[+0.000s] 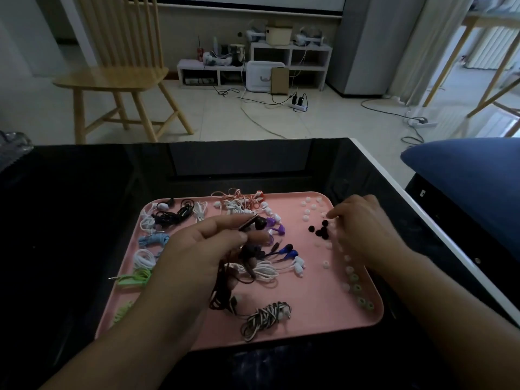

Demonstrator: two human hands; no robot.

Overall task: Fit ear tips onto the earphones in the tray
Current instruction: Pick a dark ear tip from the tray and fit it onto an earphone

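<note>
The pink tray (309, 319) sits at the near edge of the black tabletop (84, 206), coiled earphones of many colours filling its left half. Loose white ear tips (308, 205) run along the tray's right edge, green ones (357, 288) toward its near right corner. The left hand (197, 254) pinches a black earphone (257, 222) by its stem above the tray's middle, cord dangling. The right hand (363, 226) hovers with fingers curled over the black ear tips (320, 229); whether it grips one, I cannot tell. A wooden chair (118, 74) stands beyond on the tiled floor.
</note>
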